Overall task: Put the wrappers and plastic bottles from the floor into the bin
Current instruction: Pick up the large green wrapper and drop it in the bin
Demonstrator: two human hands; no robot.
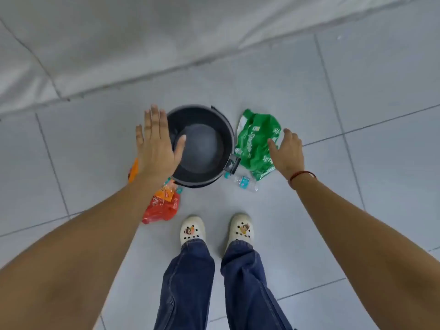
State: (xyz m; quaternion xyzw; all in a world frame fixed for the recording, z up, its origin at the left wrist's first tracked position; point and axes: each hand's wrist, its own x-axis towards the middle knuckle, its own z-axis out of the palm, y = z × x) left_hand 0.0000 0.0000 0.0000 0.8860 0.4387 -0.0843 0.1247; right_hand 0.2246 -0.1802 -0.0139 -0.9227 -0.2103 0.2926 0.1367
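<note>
A round black bin (227, 129) stands on the tiled floor, and nothing shows inside it. A crumpled green wrapper (256, 139) lies to its right. A small clear plastic bottle (242, 181) with a blue label lies in front of the bin's handle. A red wrapper (163, 207) with an orange wrapper (164, 192) on it lies at the bin's lower left. An orange strip (133, 171) peeks out beside my left wrist. My left hand (157, 144) hovers flat and open over the bin's left rim. My right hand (287, 151) is open above the green wrapper's right edge.
My feet in white clogs (192, 229) stand just behind the bin, with blue jeans above them. A white wall base (142, 55) runs across the far side of the floor. Pale floor tiles (369, 79) stretch to the left and right.
</note>
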